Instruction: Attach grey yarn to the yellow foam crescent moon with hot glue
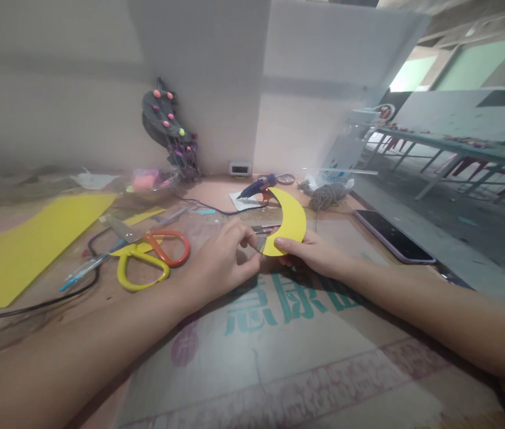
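Observation:
My right hand [310,251] grips a yellow crescent moon cut from card [294,217], its thumb lying on the front near the lower end. At that lower tip is a small patch of grey yarn [261,243]. My left hand [232,256] pinches the yarn there between thumb and fingertips; the strand itself is hard to make out. Just behind the crescent, a blue glue gun [256,187] rests over a white pad [243,201]. A ball of grey yarn [324,196] lies to the right of the crescent.
Left of my hands lie scissors with red and yellow handles [143,271], a blue pen [84,271] and a yellow card sheet [33,247]. A phone [393,235] lies at the right. A grey crescent decoration with pompoms [163,119] hangs at the back panel. A black cord [33,307] crosses the left side.

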`<action>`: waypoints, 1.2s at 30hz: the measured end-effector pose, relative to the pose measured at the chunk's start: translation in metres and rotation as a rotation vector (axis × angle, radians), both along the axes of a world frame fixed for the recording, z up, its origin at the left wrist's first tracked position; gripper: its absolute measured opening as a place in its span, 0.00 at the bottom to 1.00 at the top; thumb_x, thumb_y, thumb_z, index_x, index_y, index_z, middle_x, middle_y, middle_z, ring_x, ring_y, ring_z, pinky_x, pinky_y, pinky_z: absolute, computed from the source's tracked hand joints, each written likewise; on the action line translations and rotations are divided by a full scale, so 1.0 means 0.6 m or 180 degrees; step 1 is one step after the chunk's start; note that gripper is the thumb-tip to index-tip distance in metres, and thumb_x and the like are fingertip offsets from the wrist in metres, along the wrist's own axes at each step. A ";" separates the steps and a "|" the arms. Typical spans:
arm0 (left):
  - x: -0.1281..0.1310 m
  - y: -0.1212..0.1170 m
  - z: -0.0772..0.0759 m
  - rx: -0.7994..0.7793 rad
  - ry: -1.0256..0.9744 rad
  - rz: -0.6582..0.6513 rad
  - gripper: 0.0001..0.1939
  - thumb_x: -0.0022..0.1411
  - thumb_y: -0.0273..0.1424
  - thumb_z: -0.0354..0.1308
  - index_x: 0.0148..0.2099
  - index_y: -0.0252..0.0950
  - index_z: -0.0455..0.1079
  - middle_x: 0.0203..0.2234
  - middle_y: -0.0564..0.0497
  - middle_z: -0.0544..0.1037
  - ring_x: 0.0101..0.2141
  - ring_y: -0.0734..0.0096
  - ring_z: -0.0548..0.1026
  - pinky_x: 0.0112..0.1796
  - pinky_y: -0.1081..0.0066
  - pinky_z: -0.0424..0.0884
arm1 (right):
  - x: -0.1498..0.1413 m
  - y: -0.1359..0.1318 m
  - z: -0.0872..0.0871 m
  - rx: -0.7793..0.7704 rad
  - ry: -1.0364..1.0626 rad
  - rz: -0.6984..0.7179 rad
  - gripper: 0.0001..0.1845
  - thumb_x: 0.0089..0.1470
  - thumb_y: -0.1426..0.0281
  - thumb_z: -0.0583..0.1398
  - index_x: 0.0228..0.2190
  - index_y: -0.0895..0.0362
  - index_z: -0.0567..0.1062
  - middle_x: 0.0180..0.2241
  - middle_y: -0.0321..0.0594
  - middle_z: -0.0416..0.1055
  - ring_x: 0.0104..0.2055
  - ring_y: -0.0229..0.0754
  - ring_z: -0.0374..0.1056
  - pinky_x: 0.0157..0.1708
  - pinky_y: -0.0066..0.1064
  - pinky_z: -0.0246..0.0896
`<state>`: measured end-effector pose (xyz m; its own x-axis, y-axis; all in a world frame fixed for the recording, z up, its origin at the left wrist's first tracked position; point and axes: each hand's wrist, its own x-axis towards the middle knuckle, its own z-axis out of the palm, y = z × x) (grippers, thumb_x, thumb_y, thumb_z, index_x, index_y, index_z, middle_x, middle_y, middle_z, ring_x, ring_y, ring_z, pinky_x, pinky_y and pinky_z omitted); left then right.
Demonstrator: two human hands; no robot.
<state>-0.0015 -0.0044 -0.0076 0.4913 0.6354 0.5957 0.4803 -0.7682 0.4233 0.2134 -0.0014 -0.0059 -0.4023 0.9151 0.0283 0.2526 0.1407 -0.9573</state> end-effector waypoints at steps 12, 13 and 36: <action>0.000 0.000 -0.002 0.0082 0.0070 0.0048 0.07 0.57 0.29 0.57 0.35 0.38 0.59 0.32 0.52 0.67 0.34 0.69 0.66 0.36 0.69 0.63 | 0.001 0.000 0.000 0.0013 0.0032 0.0057 0.19 0.53 0.54 0.59 0.31 0.60 0.71 0.19 0.32 0.64 0.20 0.33 0.57 0.19 0.25 0.53; 0.000 0.000 -0.001 0.0081 0.0076 0.0049 0.07 0.57 0.29 0.56 0.35 0.38 0.60 0.32 0.52 0.67 0.34 0.69 0.66 0.36 0.69 0.63 | 0.002 0.000 0.001 0.0008 0.0019 0.0066 0.19 0.53 0.54 0.59 0.30 0.60 0.71 0.19 0.33 0.64 0.20 0.33 0.57 0.19 0.25 0.52; -0.002 0.000 0.001 0.0097 -0.0001 -0.0107 0.05 0.57 0.25 0.55 0.37 0.36 0.62 0.33 0.51 0.68 0.36 0.69 0.67 0.38 0.69 0.64 | 0.002 0.001 0.004 -0.0028 0.0133 0.0201 0.21 0.53 0.53 0.59 0.26 0.60 0.70 0.19 0.33 0.64 0.19 0.32 0.57 0.17 0.25 0.49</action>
<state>-0.0026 -0.0047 -0.0069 0.5117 0.6001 0.6149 0.4539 -0.7964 0.3996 0.2144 -0.0007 -0.0035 -0.4578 0.8882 0.0384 0.2034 0.1467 -0.9680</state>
